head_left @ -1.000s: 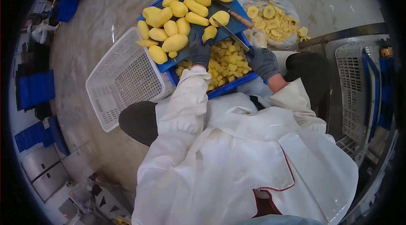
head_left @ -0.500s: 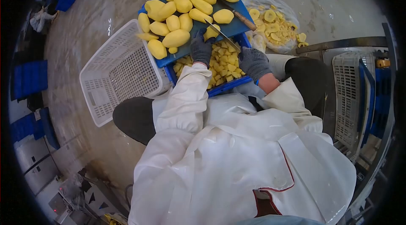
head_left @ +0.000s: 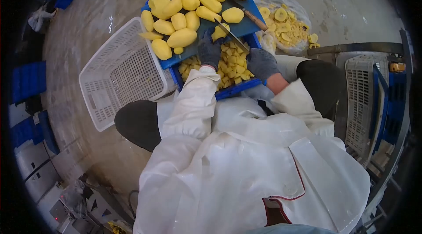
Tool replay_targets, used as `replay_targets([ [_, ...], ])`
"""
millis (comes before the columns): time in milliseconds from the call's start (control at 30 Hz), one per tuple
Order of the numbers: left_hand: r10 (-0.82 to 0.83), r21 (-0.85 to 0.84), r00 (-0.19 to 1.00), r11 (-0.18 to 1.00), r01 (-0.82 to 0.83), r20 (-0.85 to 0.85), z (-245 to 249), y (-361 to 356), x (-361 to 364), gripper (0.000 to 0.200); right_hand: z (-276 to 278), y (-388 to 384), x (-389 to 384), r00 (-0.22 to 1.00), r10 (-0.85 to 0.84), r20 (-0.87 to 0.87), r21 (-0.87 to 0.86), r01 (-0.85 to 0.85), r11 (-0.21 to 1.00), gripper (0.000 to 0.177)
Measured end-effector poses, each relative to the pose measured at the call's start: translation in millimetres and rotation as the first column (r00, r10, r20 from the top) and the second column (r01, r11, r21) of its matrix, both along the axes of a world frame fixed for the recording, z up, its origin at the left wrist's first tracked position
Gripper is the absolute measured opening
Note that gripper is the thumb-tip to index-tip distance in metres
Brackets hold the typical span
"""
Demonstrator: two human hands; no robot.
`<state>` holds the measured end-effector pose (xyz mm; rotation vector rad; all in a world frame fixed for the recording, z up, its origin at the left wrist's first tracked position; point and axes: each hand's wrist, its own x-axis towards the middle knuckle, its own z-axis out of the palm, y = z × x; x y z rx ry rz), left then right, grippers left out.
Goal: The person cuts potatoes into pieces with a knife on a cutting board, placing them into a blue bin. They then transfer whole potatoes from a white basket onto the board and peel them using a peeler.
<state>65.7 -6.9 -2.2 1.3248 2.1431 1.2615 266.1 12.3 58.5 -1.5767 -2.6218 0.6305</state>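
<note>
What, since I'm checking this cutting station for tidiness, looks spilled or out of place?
A few yellow potato slices lie on the floor outside the clear plastic bag, looking spilled. A spare wooden-handled knife lies loose on the blue cutting board among whole peeled potatoes, at its right edge.

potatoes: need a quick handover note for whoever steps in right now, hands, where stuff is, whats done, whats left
Left hand grips a part-cut potato at the near edge of the blue board.
Right hand holds the knife, blade at that potato.
Over a dozen whole peeled potatoes lie on the board. A second knife lies at its right edge.
Done: cut chunks lie piled in the blue crate under the board.
Left: the held potato and the whole ones.
A white basket sits to the left, a bag of yellow pieces to the right.
</note>
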Motion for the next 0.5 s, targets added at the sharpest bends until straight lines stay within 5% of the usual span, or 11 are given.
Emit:
replay_targets([
  [500,0.01,0.013,0.996,1.0,-0.011,0.088,-18,-4,-11,0.053,27,-5,-6,1.0,-0.017,-0.025,-0.04,0.016,0.999,0.023],
])
